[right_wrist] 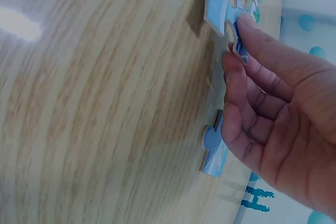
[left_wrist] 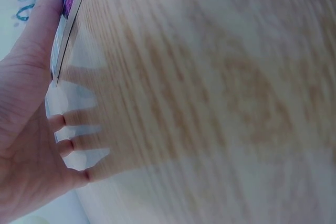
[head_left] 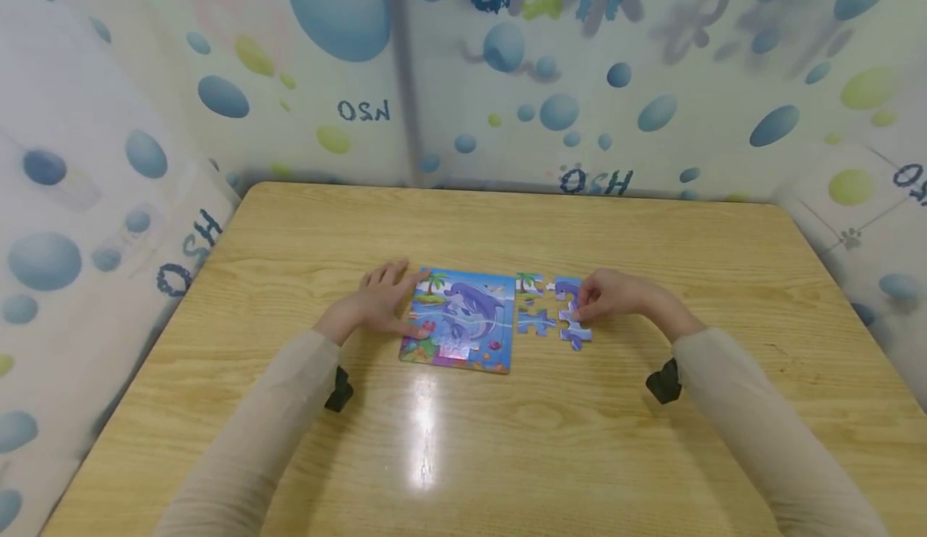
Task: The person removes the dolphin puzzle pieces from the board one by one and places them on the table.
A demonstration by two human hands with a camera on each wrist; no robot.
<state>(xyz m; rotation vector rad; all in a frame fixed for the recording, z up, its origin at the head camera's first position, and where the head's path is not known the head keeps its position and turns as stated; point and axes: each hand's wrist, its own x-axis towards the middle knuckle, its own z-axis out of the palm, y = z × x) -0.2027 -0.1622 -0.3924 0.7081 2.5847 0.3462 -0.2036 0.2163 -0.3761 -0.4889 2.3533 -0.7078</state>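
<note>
A square dolphin puzzle board (head_left: 474, 299) lies flat on the table. My left hand (head_left: 376, 299) rests at its left side, fingers spread, thumb on the lower left of the picture. In the left wrist view, the left thumb (left_wrist: 39, 27) lies along the board's edge. To the right of the board, my right hand (head_left: 615, 294) pinches a puzzle piece (right_wrist: 240, 45) between thumb and fingertips. Beside that hand are other loose pieces, among them a blue one (head_left: 534, 322) and a palm-tree one (head_left: 529, 282). The right hand partly hides the pieces under it.
The wooden table (head_left: 463, 448) carries a bright light reflection in front of the board. A patterned wall (head_left: 463, 78) stands behind it and along both sides. One light blue piece (right_wrist: 214, 150) lies below the right fingers in the right wrist view.
</note>
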